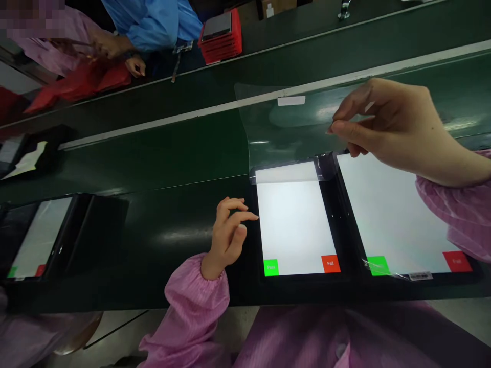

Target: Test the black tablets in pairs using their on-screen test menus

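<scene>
With narrow grip, the right hand (402,130) holds a clear film (284,130) over the top edge of a tablet (295,220); the left hand (229,232), relaxed beside it, is empty. If the pinch slips, the film may crease.

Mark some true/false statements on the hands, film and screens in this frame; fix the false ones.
1. The right hand pinches a clear film. True.
2. The left hand grips the film too. False: the left hand holds nothing; it is beside the left edge of the left tablet.
3. In this view, the film's lower edge overlaps the top of the left tablet's screen. True.
4. The left tablet's Fail button is green. False: its Fail button is red; its Pass button is green.
5. The right tablet's screen is black. False: the right tablet shows a white screen.
6. A flat panel lies on the red stack. True.
</scene>
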`<action>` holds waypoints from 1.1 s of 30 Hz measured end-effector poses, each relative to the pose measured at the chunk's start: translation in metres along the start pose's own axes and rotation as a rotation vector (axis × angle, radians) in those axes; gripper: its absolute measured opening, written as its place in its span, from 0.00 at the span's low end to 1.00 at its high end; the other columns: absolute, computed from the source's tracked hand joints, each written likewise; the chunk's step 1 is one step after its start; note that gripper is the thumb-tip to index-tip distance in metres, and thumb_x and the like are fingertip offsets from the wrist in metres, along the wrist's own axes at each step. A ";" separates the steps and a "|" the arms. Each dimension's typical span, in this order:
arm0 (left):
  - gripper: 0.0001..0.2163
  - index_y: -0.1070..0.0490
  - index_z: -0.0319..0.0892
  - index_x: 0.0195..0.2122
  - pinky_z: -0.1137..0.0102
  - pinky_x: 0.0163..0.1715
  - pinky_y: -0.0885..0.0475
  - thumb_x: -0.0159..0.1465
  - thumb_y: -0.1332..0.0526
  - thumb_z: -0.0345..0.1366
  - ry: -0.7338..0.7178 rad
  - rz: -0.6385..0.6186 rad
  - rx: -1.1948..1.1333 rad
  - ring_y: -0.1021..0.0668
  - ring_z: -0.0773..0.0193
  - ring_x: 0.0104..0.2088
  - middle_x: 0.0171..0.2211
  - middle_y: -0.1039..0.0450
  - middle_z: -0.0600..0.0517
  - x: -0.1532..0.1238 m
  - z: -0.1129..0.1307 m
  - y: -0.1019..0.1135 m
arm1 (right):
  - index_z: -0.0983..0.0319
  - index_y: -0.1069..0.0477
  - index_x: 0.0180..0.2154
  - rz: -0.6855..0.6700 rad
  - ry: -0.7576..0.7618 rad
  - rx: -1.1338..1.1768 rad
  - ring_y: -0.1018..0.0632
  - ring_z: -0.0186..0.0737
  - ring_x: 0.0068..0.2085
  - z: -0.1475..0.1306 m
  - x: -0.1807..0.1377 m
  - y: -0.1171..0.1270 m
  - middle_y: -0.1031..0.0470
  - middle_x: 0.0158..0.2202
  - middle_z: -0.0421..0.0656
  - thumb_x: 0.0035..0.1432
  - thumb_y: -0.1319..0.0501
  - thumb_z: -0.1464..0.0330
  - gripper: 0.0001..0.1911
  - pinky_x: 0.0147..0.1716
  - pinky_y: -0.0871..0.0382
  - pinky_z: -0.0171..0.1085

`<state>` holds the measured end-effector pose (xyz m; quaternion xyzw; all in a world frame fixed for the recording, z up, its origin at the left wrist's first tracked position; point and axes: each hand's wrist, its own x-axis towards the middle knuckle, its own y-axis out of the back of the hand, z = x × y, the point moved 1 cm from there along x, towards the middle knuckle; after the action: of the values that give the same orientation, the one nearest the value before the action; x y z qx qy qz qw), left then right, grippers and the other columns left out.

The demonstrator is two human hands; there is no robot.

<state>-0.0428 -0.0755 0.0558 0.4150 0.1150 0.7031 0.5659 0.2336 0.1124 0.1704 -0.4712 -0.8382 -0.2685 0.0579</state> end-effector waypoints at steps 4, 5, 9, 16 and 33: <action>0.34 0.20 0.51 0.59 0.43 0.70 0.47 0.76 0.62 0.59 -0.028 -0.189 0.125 0.30 0.44 0.63 0.58 0.26 0.42 -0.029 0.006 0.001 | 0.57 0.26 0.36 -0.024 0.016 -0.018 0.24 0.28 0.24 -0.001 -0.006 -0.005 0.23 0.33 0.36 0.62 0.28 0.71 0.08 0.20 0.26 0.30; 0.34 0.20 0.52 0.59 0.43 0.71 0.48 0.76 0.62 0.59 -0.034 -0.191 0.127 0.30 0.44 0.64 0.58 0.26 0.42 -0.035 0.007 0.001 | 0.57 0.26 0.35 -0.024 0.027 -0.019 0.24 0.28 0.24 -0.001 -0.008 -0.006 0.23 0.33 0.36 0.62 0.28 0.71 0.08 0.19 0.26 0.30; 0.35 0.16 0.54 0.52 0.44 0.71 0.47 0.76 0.64 0.57 -0.046 -0.150 0.108 0.29 0.47 0.61 0.54 0.25 0.44 -0.040 0.009 0.005 | 0.56 0.27 0.35 -0.030 0.043 -0.039 0.25 0.28 0.24 -0.004 -0.013 -0.011 0.23 0.33 0.36 0.62 0.27 0.69 0.09 0.18 0.27 0.29; 0.39 0.23 0.52 0.63 0.37 0.69 0.50 0.73 0.66 0.64 0.041 -0.173 0.301 0.28 0.48 0.54 0.50 0.31 0.43 0.004 0.011 -0.010 | 0.57 0.29 0.34 0.052 0.025 -0.081 0.24 0.28 0.23 -0.004 -0.009 -0.013 0.23 0.34 0.37 0.60 0.25 0.70 0.13 0.18 0.29 0.31; 0.20 0.16 0.48 0.42 0.58 0.54 0.22 0.77 0.46 0.48 0.154 0.188 -0.028 0.25 0.65 0.32 0.31 0.28 0.54 -0.011 0.008 0.018 | 0.57 0.32 0.31 -0.048 -0.152 -0.478 0.20 0.35 0.52 -0.047 0.023 -0.014 0.22 0.46 0.37 0.70 0.42 0.71 0.12 0.43 0.22 0.28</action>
<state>-0.0492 -0.0935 0.0674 0.3608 0.1088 0.7844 0.4927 0.2022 0.1001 0.2122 -0.4701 -0.7639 -0.4241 -0.1247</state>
